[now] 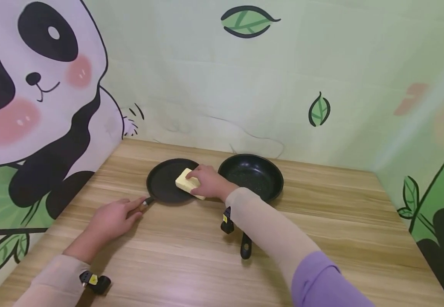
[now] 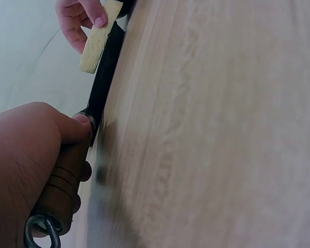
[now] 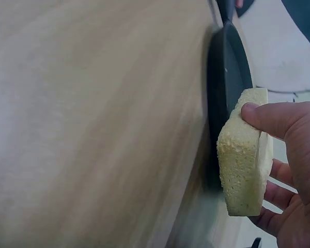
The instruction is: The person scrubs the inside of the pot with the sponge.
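Observation:
My left hand (image 1: 116, 217) grips the wooden handle (image 2: 62, 181) of a flat black pan (image 1: 164, 181), thumb laid along its top near the metal collar. A metal hanging ring (image 2: 43, 230) sticks out at the handle's end. Between the thumb and fingers of my right hand (image 1: 210, 182) is a pale yellow sponge (image 3: 243, 155), a thick block with a porous face. In the head view the sponge overlaps the right side of the flat pan, close over its rim. Part of the sponge is hidden under the fingers.
A deeper black frying pan (image 1: 250, 175) stands right of the flat pan, partly behind my right forearm; its black handle (image 1: 246, 247) points toward me. Both pans are on a wood-grain table (image 1: 191, 256). A wall (image 1: 191, 85) with panda and leaf drawings borders the back and sides.

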A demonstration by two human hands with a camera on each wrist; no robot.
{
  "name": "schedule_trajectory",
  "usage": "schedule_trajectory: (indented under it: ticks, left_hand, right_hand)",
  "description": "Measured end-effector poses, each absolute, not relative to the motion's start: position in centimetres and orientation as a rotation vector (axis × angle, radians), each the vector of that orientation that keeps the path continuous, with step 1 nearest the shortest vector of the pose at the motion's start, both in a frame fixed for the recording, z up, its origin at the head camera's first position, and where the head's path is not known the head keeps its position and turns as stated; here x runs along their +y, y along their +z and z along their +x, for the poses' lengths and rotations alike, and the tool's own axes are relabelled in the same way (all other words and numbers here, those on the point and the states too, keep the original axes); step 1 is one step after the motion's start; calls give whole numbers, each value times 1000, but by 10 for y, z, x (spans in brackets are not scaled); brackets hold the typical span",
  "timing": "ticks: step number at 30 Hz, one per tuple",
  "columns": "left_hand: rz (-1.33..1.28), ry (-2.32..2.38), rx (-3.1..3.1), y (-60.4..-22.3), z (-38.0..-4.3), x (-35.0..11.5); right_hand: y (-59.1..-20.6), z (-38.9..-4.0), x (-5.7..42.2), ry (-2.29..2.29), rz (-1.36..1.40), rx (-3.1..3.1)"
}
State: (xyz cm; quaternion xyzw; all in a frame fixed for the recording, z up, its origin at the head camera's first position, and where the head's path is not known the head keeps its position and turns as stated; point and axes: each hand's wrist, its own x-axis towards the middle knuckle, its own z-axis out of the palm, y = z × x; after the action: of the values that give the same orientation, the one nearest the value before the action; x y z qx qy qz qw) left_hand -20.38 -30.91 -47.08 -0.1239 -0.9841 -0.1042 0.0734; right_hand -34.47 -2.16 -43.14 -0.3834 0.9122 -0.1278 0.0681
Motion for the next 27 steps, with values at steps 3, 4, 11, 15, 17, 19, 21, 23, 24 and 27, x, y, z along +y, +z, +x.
schedule_trajectory:
  ticks: [3,4,11,15,17,19,21,23,24,27]
  left_hand:
    - [-369,-318,-2949,-471,-205,-309]
    - [-371,-319,-2948,-471,-205,-309]
    - [-397,-295,-2949,-469,-205,-307]
    - [-418,-259,-2934,-466,-202,-309]
    - [-435,-238,-2920,-466,-201,-311]
    - [-454,-219,-2896,-465,-201,-312]
    - [-477,-200,-2876,-466,-202,-312]
    - [-497,-192,-2866,-467,-203,-311]
    - [-506,-186,-2863,-468,-203,-311]
    - [-525,-181,-2851,-469,-203,-310]
  right_hand:
    - [-429,-336,-25,-350,-1195,2732]
    - [-429,-333,-26,-344,-1201,2726]
    - [-433,-309,-49,-352,-1221,2702]
    - [-438,-301,-71,-311,-1293,2734]
    - [-440,-299,-80,-292,-1329,2750]
    - [-440,-299,-88,-267,-1351,2783]
    - [-441,-300,-93,-243,-1354,2812]
    - [-441,-301,-98,-231,-1346,2833]
    - [-441,-302,-100,-220,-1346,2836]
    - [-441,-304,-107,-200,-1358,2837]
